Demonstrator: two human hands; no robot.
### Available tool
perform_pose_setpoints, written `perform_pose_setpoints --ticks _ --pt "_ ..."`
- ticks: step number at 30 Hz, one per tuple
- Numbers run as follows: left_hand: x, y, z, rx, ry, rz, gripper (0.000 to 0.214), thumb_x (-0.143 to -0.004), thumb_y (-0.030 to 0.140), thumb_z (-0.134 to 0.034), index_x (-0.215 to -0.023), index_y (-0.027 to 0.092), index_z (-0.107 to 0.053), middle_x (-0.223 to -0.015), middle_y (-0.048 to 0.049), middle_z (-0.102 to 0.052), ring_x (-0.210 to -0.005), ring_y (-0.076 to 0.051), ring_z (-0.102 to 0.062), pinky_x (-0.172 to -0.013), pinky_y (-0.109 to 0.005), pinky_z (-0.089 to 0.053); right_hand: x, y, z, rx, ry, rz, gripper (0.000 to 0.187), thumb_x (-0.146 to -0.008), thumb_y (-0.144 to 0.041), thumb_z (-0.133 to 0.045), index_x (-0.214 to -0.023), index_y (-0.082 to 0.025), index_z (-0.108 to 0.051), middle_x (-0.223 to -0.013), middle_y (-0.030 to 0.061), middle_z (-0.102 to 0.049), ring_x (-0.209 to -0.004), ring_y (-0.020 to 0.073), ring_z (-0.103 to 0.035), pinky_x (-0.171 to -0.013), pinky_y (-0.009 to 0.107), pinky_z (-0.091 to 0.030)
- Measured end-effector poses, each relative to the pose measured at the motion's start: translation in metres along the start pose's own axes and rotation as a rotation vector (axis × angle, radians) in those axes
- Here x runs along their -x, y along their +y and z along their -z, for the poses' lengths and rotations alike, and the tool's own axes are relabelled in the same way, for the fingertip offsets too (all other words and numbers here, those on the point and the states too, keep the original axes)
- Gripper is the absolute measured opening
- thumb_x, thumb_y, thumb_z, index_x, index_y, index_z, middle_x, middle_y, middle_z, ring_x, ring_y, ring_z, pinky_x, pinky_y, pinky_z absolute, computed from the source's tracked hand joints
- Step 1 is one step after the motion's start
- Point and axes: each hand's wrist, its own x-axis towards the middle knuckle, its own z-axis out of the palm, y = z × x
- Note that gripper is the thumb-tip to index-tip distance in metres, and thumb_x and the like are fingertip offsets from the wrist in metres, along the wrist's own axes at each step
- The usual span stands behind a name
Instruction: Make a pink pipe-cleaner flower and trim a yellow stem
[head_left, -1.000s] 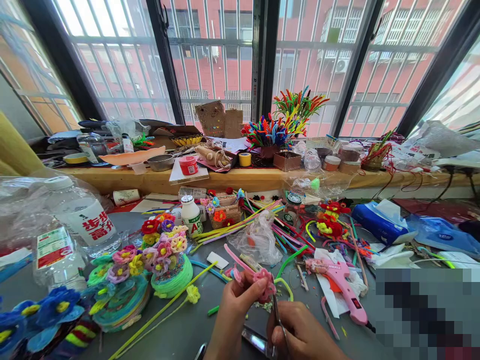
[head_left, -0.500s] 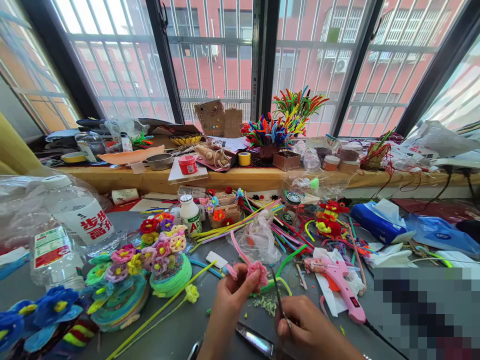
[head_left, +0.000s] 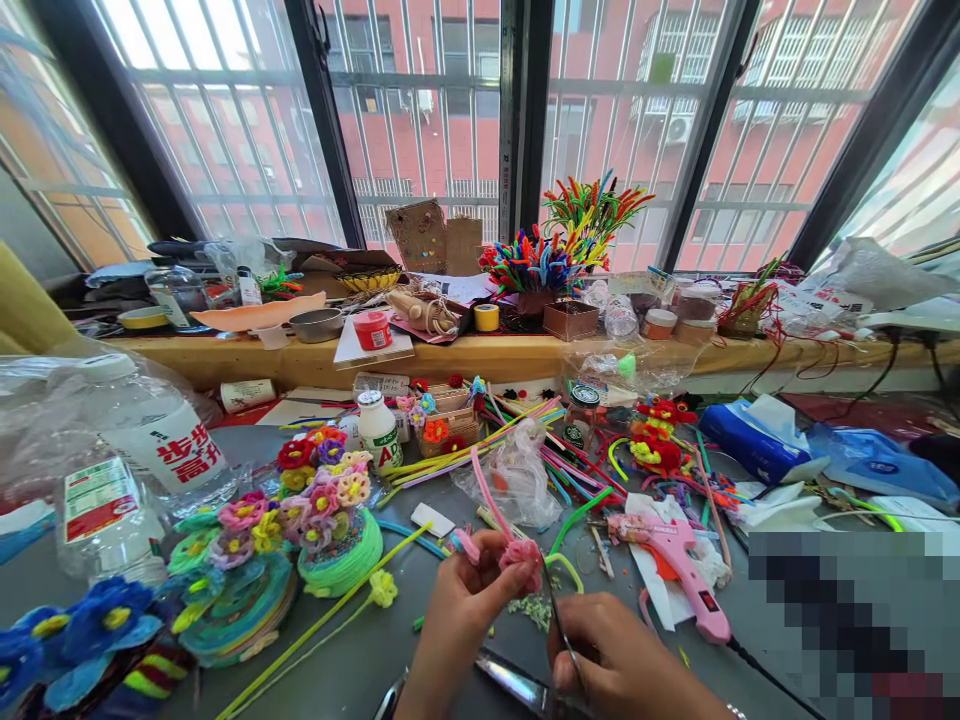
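My left hand (head_left: 472, 590) is closed around a fuzzy pink pipe-cleaner flower (head_left: 521, 563), held above the middle of the grey table. A long pink stem (head_left: 487, 490) sticks up from the flower, and a pink curl shows beside the fingers. In my right hand (head_left: 604, 640) are thin dark scissors (head_left: 561, 625), their tip pointing up against the flower's right side. My palm and fingers hide the scissors' handles. Pale green fuzz clippings (head_left: 536, 606) lie behind my hands. Below them rests a shiny metal tool (head_left: 514, 678), partly hidden; its kind is unclear.
A pink glue gun (head_left: 686, 565) lies on tissue to the right. Pipe-cleaner flower pots (head_left: 341, 550) and plastic bottles (head_left: 112, 510) crowd the left. Loose pipe cleaners (head_left: 450, 460), a plastic bag (head_left: 517, 470) and a blue tissue pack (head_left: 757, 440) lie farther back.
The scissors' tip has come to the flower's right edge, where a gap showed before. The flower has turned a little, and its stem now leans farther right.
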Motion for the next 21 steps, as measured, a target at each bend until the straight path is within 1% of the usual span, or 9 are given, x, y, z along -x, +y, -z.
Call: perform_pose_setpoints --ticks 2,4,7,10,12,15,17,21 --pt "-0.0005 -0.0003 0.0 0.004 0.004 -0.015 0.017 -0.059 0.021 -0.066 -0.068 0.012 -0.055 -0.058 0.0012 -0.058 -0.056 -0.009 -0.053 -0.055 -0.019 -0.042 -0.0008 0.0031 -0.0022 0.002 0.021 0.01 0.072 -0.065 -0.072 -0.004 -0.051 -0.015 -0.045 -0.053 0.0011 -0.049 -0.049 0.0109 -0.042 -0.046 0.021 -0.028" --pt "-0.0005 0.0001 -0.0002 0.01 0.038 -0.021 0.019 -0.058 0.021 -0.067 -0.069 0.013 -0.054 -0.059 0.0011 -0.059 -0.056 -0.009 -0.053 -0.055 -0.019 -0.042 -0.0016 0.0045 -0.0025 -0.008 0.028 0.019 0.07 -0.066 -0.072 -0.006 -0.048 -0.015 -0.042 -0.052 0.0004 -0.047 -0.049 0.0105 -0.042 -0.046 0.021 -0.028" --pt "-0.0005 0.0004 0.0012 0.015 0.07 -0.004 0.02 -0.056 0.021 -0.068 -0.065 0.014 -0.052 -0.057 0.0015 -0.059 -0.054 -0.009 -0.053 -0.053 -0.019 -0.041 -0.0032 0.0042 -0.0012 -0.039 0.034 0.008 0.063 -0.071 -0.068 -0.015 -0.043 -0.015 -0.038 -0.047 -0.0012 -0.042 -0.046 0.0096 -0.04 -0.046 0.021 -0.027" --pt "-0.0008 0.0 0.0039 0.008 0.064 -0.002 0.018 -0.056 0.021 -0.068 -0.06 0.014 -0.052 -0.056 0.0014 -0.059 -0.054 -0.009 -0.053 -0.053 -0.019 -0.042 -0.005 0.0048 -0.0007 -0.077 0.036 -0.009 0.055 -0.075 -0.058 -0.03 -0.039 -0.016 -0.032 -0.042 -0.0032 -0.035 -0.043 0.0086 -0.038 -0.045 0.02 -0.027" --pt "-0.0007 0.0007 0.0041 0.002 0.073 -0.015 0.017 -0.057 0.022 -0.067 -0.06 0.014 -0.053 -0.058 0.0004 -0.06 -0.055 -0.01 -0.054 -0.054 -0.02 -0.042 -0.0059 0.0062 -0.0006 -0.107 0.038 -0.008 0.051 -0.076 -0.048 -0.035 -0.037 -0.016 -0.031 -0.04 -0.0036 -0.033 -0.042 0.0083 -0.039 -0.045 0.02 -0.028" --pt "0.0005 0.0041 0.0008 -0.008 0.103 -0.039 0.013 -0.06 0.023 -0.065 -0.063 0.014 -0.056 -0.058 0.0 -0.061 -0.055 -0.009 -0.053 -0.054 -0.019 -0.041 -0.0055 0.0079 0.0016 -0.136 0.041 -0.021 0.046 -0.078 -0.035 -0.039 -0.037 -0.016 -0.034 -0.04 -0.0031 -0.038 -0.044 0.008 -0.043 -0.048 0.018 -0.03" --pt "0.0016 0.0068 -0.002 -0.014 0.112 -0.044 0.012 -0.061 0.023 -0.063 -0.066 0.013 -0.059 -0.056 0.0007 -0.06 -0.053 -0.008 -0.051 -0.053 -0.018 -0.04 -0.0037 0.0077 0.0042 -0.108 0.019 -0.045 0.043 -0.077 -0.031 -0.041 -0.038 -0.015 -0.037 -0.043 -0.0025 -0.042 -0.047 0.0083 -0.045 -0.05 0.018 -0.031" --pt "0.0027 0.0082 -0.0043 -0.035 0.132 -0.04 0.014 -0.061 0.025 -0.063 -0.07 0.014 -0.062 -0.057 0.0014 -0.058 -0.054 -0.008 -0.049 -0.055 -0.017 -0.039 0.0013 0.0065 0.0071 -0.004 -0.052 -0.048 0.038 -0.078 -0.037 -0.041 -0.048 -0.015 -0.047 -0.055 -0.0004 -0.052 -0.053 0.0097 -0.046 -0.051 0.018 -0.031"
